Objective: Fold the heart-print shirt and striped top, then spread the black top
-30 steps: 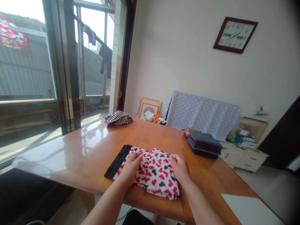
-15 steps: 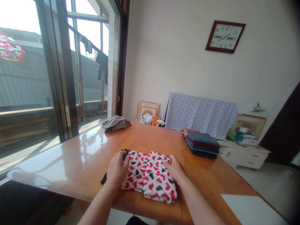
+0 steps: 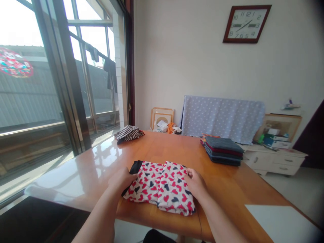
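Crosswise, the heart-print cloth stretches between the left hand at its black band and the right hand opposite; whether either grips is unclear.

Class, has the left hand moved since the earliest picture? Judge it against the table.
Yes: against the table, the left hand has moved leftward, from over the heart-printed part of the folded cloth to its black end.

Left hand on the black band, right hand at the opposite edge, and there between them lies the folded heart-print garment on the glossy tabletop! Striped cloth beyond to the left, folded clothes stack to the right.
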A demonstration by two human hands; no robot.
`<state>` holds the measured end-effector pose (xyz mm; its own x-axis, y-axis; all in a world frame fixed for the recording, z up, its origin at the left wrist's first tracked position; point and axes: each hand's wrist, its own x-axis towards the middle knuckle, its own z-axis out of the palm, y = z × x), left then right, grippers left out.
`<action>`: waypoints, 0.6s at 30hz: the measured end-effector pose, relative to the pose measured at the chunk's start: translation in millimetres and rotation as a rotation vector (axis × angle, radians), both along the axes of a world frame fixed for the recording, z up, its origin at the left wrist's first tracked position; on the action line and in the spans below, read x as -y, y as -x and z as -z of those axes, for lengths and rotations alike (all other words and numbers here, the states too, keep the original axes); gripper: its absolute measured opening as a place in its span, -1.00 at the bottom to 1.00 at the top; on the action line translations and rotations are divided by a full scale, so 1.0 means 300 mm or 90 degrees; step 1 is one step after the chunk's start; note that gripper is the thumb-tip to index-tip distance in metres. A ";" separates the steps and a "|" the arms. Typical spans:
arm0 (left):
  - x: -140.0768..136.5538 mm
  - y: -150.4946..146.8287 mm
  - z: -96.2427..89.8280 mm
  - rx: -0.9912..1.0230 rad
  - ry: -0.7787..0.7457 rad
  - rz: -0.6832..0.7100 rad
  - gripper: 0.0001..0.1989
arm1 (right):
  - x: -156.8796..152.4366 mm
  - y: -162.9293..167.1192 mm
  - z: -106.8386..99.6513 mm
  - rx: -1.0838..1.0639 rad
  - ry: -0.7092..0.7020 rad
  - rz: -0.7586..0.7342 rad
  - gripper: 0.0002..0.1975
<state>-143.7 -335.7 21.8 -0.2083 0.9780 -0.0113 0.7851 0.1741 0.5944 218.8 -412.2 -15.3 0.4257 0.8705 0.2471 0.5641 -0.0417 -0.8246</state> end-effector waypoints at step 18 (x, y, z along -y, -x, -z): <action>0.156 -0.483 -0.344 0.343 0.004 0.304 -0.81 | 0.029 -0.014 -0.047 -0.348 -0.085 -0.073 -0.55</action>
